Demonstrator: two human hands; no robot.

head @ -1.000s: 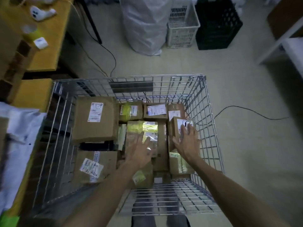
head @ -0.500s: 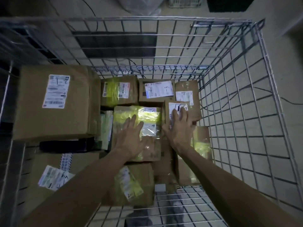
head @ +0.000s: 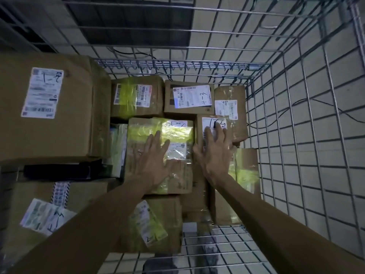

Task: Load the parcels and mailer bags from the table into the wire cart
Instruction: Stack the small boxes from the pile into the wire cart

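Looking down through the head view, both arms reach into the wire cart (head: 296, 119), which is already well stocked with brown parcels. The left hand (head: 156, 161) lies flat, fingers straight and fanned, pressing on top of the yellow-taped parcel (head: 142, 135) in the middle of the cart. The right hand (head: 215, 155) is spread flat as well, its fingertips on the white label of the small parcel (head: 209, 120) touching that one on the side toward the cart's right wall. Neither hand curls round or pinches anything. A large box (head: 65, 115) fills the far left corner, three smaller parcels line the far edge, and another taped parcel (head: 246, 169) sits against the right wall. A thin greenish packet (head: 118, 147) is wedged upright between the large box and the yellow-taped parcel; whether it is a mailer bag I cannot tell. The step in hand looks like settling and squaring the load, pushing the two parcels down so they sit snug. The cart's near right corner (head: 227, 244) shows bare wire floor, so there is room for more. The next move would call for lifting both hands out without dragging the parcels askew, then turning to the table, which is out of view, so what remains there cannot be judged.
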